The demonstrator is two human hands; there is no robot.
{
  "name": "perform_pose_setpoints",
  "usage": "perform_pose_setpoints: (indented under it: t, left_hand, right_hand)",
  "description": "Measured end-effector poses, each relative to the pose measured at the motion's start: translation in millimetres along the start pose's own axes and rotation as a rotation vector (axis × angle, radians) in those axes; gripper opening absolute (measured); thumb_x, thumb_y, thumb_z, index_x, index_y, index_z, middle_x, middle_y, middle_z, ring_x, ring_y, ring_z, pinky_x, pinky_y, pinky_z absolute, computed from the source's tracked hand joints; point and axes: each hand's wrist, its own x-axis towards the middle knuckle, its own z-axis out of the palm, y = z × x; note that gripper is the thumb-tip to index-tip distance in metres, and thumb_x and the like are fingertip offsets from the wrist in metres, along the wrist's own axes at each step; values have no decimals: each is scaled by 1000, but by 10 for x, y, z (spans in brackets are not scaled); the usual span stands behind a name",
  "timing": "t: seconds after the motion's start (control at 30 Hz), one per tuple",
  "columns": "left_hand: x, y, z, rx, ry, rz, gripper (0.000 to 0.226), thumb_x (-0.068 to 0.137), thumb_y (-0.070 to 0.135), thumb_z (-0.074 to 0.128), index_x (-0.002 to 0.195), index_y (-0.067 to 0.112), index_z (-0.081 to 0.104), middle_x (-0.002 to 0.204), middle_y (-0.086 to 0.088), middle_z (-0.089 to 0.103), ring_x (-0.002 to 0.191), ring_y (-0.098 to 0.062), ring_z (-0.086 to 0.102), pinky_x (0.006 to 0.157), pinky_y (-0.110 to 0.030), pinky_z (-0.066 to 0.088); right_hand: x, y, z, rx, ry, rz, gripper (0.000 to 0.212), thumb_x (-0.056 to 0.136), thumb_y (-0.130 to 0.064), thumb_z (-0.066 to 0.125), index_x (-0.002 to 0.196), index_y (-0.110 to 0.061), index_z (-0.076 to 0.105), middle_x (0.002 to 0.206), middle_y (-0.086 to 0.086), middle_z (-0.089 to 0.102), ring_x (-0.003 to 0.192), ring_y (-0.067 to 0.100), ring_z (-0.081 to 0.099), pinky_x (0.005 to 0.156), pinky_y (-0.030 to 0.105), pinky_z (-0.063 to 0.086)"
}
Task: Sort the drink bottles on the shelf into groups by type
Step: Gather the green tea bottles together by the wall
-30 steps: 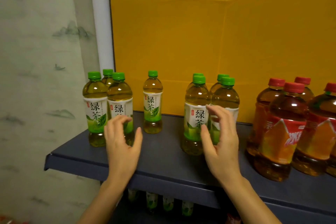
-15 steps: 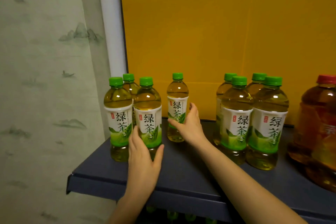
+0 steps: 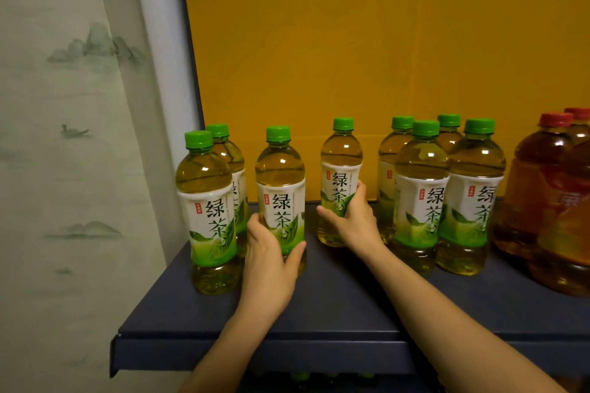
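Several green-capped green tea bottles stand on a dark blue shelf (image 3: 335,322). My left hand (image 3: 271,252) wraps the lower half of one green tea bottle (image 3: 280,182) near the left group. My right hand (image 3: 351,220) grips a lone green tea bottle (image 3: 341,169) further back, in the middle. Two more green tea bottles (image 3: 204,201) stand at the left edge. A cluster of green tea bottles (image 3: 447,191) stands to the right. Large red-capped brown tea bottles (image 3: 549,201) fill the far right.
A yellow board (image 3: 367,57) backs the shelf. A white post (image 3: 159,73) and a painted wall (image 3: 64,137) lie to the left. Green caps of more bottles (image 3: 300,376) show on a lower shelf below the front edge.
My left hand closed around the front bottle and drew it right, away from the left pair. My right hand wrapped fully around the lone middle bottle. The view moved closer and leftward.
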Motion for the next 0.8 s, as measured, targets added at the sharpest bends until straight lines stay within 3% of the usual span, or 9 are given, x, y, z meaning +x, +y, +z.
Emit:
perform_pose_setpoints:
  t: [0.3, 0.43, 0.6, 0.8]
  left_hand:
    - [397, 106, 235, -47, -134, -60, 78, 78, 17, 71, 134, 3, 19, 140, -13, 39, 129, -28, 42, 100, -34, 38]
    - [515, 87, 323, -139, -170, -96, 79, 77, 14, 72, 135, 4, 20, 139, -12, 41, 127, -24, 43, 92, -23, 36]
    - [522, 39, 434, -184, -142, -74, 76, 75, 17, 74, 133, 4, 27, 136, -13, 43, 125, -23, 44, 91, -22, 36]
    - [513, 47, 497, -149, -70, -49, 75, 74, 20, 76, 130, 2, 30, 134, -13, 44, 123, -25, 46, 89, -22, 37]
  right_hand:
    - [-72, 31, -117, -30, 82, 10, 79, 80, -19, 71, 140, -7, 20, 140, 12, 44, 130, 27, 43, 102, 35, 38]
    - [-84, 16, -114, -24, 95, 20, 79, 79, -20, 71, 139, -5, 22, 141, 12, 44, 131, 27, 42, 103, 34, 36]
    - [-89, 20, -101, 14, 100, 28, 65, 85, -26, 64, 135, -7, 28, 137, 13, 48, 127, 29, 46, 100, 38, 39]
    - [-99, 0, -75, 26, 98, 20, 63, 87, -24, 62, 136, -6, 27, 136, 14, 47, 126, 28, 46, 99, 37, 40]
